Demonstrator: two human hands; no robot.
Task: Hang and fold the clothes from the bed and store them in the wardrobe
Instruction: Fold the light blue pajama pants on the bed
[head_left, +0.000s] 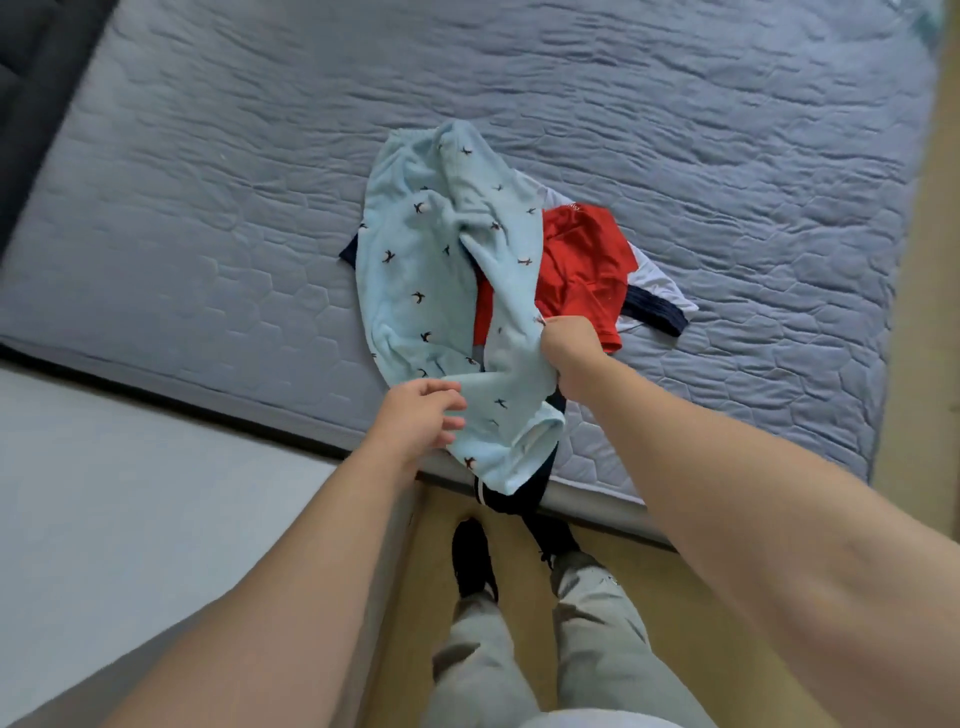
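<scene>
The pile lies near the middle of the bed (208, 234), close to its near edge, with a grey ledge (130, 467) at 8 o'clock of it.

The left hand (421, 413) comes in at 7 o'clock of the pile. Its fingers are loose and slightly curved, and they touch the edge of the blue garment (415, 270) without gripping it. That garment is pale blue with small dark birds. It lies crumpled on top of the heap, and one open cuff droops toward 6 o'clock over a dark garment (524, 493) that hangs off the bed edge.

The right hand (569, 353), at 5 o'clock of the pile, is clenched on a bunch of the blue cloth and lifts it a little. At 3 o'clock of the blue cloth lies a red garment (576, 260), on a white and navy garment (654, 291) that spreads toward 4 o'clock. No wardrobe or hanger is in view.

This looks like the very start of the task: the top piece is being taken from the pile, and nothing is folded yet. Next, the left hand would need to close on the near edge so both hands can lift the blue piece clear. It may drag the red one along, as the two overlap. It then needs shaking out flat on open bed, toward 10 o'clock, before folding.
</scene>
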